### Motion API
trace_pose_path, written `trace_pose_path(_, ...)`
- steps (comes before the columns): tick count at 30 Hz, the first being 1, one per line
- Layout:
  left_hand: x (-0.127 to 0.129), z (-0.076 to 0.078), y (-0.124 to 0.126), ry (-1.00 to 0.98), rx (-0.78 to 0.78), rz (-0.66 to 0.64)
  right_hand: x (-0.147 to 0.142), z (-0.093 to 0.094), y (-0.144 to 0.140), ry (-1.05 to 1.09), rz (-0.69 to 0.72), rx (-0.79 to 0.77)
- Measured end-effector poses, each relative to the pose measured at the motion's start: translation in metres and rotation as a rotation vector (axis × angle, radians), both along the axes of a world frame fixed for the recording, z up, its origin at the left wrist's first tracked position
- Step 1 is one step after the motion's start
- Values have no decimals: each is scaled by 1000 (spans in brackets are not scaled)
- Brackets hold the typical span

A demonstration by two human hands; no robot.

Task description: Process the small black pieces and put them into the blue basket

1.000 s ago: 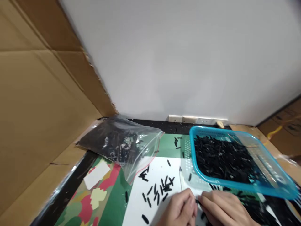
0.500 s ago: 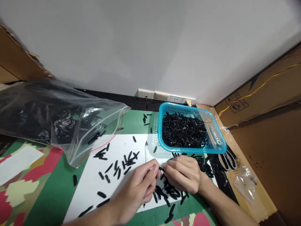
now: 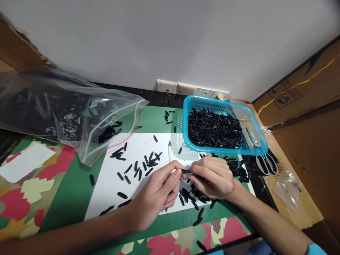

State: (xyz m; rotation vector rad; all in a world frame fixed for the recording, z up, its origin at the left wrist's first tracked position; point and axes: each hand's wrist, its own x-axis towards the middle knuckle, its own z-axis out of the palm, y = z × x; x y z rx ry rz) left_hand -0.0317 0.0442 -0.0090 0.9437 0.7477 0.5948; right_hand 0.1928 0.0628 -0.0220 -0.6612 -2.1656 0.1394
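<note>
- My left hand (image 3: 159, 187) and my right hand (image 3: 212, 177) meet over the white sheet (image 3: 111, 184), just in front of the blue basket (image 3: 255, 148).
- Both hands pinch one little black piece (image 3: 186, 171) between them. My left fingertips hold one end and my right fingertips hold the other.
- The piece looks thin, short and very light. I think it is a bit stiff, like a tiny stick, and smooth, so it could slip away.
- A soft pinch at the ends seems best. A hard squeeze might bend it or make it pop out.
- Many loose black pieces (image 3: 138, 170) lie on the sheet to the left of the basket, and more lie under my right hand.
- The basket is full of the same pieces and sits very near my right hand, so a bump could tip it.
- The plastic bag (image 3: 66, 113) lies well to the left of the basket, with its open mouth at the sheet.
- Scissors (image 3: 267, 163) peek out at the basket's right side.
- The table edge is close to my arms. The most open room is on the sheet, left of my hands.
</note>
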Motion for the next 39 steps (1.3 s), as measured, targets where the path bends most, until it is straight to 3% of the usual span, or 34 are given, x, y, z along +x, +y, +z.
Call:
trace_pose_path(7, -1, -2, -1, 51, 40, -27, 2, 1, 0, -34, 19, -72)
trace_pose_path(18, 4, -3, -2, -23, 8, 9, 6, -1, -2, -2, 26, -29)
trace_pose_path(39, 0, 0, 4, -139, -87, -35, -5, 4, -4, -65, -48, 3)
